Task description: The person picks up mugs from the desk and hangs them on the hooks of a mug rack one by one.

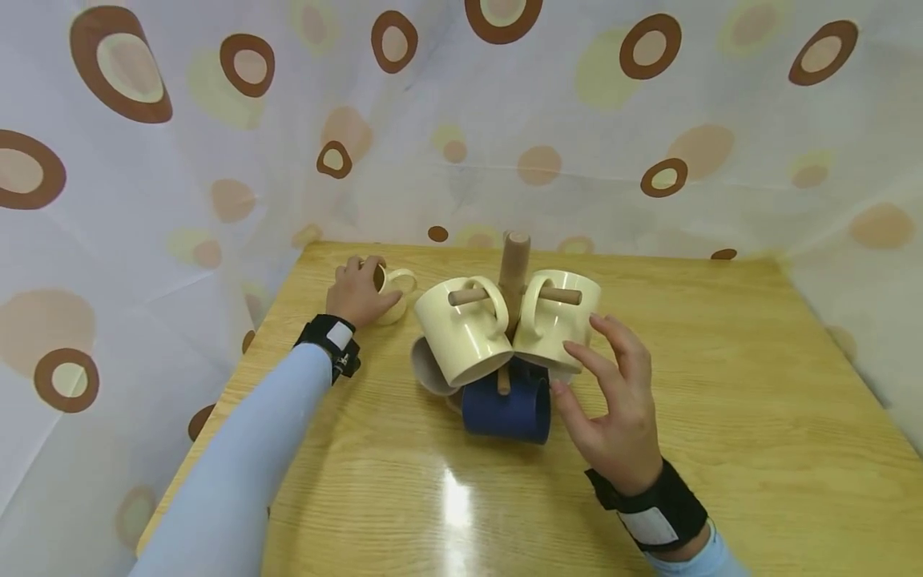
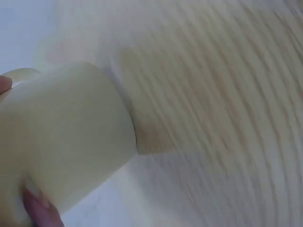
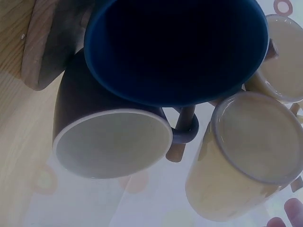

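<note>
My left hand [image 1: 358, 292] grips a cream mug [image 1: 392, 308] at the far left of the table, its handle pointing right. The left wrist view shows fingertips [image 2: 40, 205] on that mug's side [image 2: 71, 132]; whether its base touches the table is unclear. Two more cream mugs, one left [image 1: 461, 332] and one right [image 1: 570, 312], hang by their handles on a wooden mug rack [image 1: 515, 260]. Beside the right one, my right hand [image 1: 620, 409] has its fingers spread and holds nothing. A blue mug [image 1: 501, 410] hangs lower, towards me.
A greyish mug [image 1: 427, 369] sits low on the rack's left side. In the right wrist view, a dark mug with a white inside [image 3: 113, 142] hangs beside the blue one. A patterned cloth [image 1: 461, 120] stands behind the wooden table [image 1: 721, 449].
</note>
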The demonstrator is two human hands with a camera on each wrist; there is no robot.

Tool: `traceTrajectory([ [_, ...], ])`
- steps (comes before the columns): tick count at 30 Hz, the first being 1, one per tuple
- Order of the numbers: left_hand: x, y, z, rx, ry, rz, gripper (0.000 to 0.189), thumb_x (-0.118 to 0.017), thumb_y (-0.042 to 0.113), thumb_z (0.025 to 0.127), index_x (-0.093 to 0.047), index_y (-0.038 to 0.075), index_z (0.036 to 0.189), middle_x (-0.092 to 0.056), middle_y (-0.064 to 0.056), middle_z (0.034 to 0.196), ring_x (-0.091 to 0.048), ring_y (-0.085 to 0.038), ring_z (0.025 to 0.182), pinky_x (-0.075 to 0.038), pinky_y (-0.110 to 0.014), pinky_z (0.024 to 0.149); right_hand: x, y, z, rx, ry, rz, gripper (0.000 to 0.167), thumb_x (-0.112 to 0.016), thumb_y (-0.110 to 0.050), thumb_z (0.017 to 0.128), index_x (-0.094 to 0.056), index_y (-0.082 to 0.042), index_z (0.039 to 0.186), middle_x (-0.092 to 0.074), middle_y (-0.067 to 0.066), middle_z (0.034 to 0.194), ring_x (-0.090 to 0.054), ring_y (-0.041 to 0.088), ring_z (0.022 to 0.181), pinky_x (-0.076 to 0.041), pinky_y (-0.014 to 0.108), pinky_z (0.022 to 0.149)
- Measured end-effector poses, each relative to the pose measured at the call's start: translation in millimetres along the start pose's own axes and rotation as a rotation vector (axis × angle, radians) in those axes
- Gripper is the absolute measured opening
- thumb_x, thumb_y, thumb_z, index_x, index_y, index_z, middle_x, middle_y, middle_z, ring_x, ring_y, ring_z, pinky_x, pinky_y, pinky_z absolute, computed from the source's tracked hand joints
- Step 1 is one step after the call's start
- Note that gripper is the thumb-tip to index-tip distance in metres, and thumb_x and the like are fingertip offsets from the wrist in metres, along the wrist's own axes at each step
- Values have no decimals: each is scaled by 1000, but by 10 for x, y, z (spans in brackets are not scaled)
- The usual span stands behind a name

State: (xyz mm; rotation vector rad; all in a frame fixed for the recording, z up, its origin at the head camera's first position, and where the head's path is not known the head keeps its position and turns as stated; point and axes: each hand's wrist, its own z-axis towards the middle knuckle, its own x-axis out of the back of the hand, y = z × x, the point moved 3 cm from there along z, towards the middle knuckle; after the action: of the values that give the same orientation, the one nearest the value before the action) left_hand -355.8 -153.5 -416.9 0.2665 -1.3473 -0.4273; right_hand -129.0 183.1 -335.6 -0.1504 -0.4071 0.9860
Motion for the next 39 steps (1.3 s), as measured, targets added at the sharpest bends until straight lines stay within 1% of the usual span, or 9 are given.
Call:
traceTrajectory([
  [3,65,-34,-33,80,41,-206,61,-65,52,88,-48,16,134,-43,-20,138,-44,-42,121,-47,-58,87,13,37,8,-4,-10,-6,44,-61,-35,97,-67,8,105,-50,38,126,-43,52,121,-31,35,115],
  [6,182,47,-26,91,99,-421,61,-66,50,89,-47,13,134,-45,-19,131,-45,-35,116,-44,-49,92,44,79,36,-7,-20,-9,45,-61,-35,97,-66,9,106,-49,39,126,-43,52,120,-31,35,115],
  [11,481,456,39,-7,80,-660,57,-69,45,89,-46,14,131,-49,-12,122,-51,-26,101,-53,-37,61,125,202,200,-24,-41,-7,49,-61,-38,96,-66,9,109,-50,37,127,-45,49,120,-32,33,115],
  [14,645,720,47,-71,25,-730,62,-66,56,87,-44,17,131,-50,-11,124,-54,-29,96,-50,-37,47,160,288,362,-48,-66,0,54,-61,-42,96,-65,8,113,-52,34,127,-48,45,119,-34,28,111],
  [18,798,1041,43,-202,-29,-700,88,-49,84,77,-43,15,131,-44,-15,124,-51,-31,101,-50,-38,46,142,357,590,-69,-147,4,54,-60,-43,95,-63,3,125,-56,25,130,-51,39,122,-36,28,107],
  [20,838,1183,32,-281,-50,-673,93,-42,87,76,-43,12,131,-42,-16,118,-48,-31,102,-51,-40,47,105,369,680,-80,-210,13,52,-61,-39,95,-60,-1,131,-56,21,133,-50,36,125,-36,33,108],
  [26,868,1502,20,-424,-93,-616,42,-45,40,103,-46,5,127,-41,-14,109,-39,-25,106,-44,-35,83,-52,371,831,-117,-404,23,55,-71,-20,91,-53,-5,141,-51,16,141,-46,34,132,-37,48,109],
  [32,859,1710,-5,-497,-177,-586,33,-51,29,102,-46,8,126,-41,-13,119,-36,-23,113,-35,-37,95,-141,373,855,-85,-491,19,63,-74,-10,88,-47,-3,145,-49,16,141,-47,32,129,-42,45,104],
  [39,820,1735,-62,-542,-251,-674,33,-60,21,97,-49,7,125,-43,-11,130,-35,-19,125,-28,-37,111,-152,396,848,-75,-542,-22,63,-68,-18,94,-41,-7,150,-44,15,147,-42,34,134,-36,52,108],
])
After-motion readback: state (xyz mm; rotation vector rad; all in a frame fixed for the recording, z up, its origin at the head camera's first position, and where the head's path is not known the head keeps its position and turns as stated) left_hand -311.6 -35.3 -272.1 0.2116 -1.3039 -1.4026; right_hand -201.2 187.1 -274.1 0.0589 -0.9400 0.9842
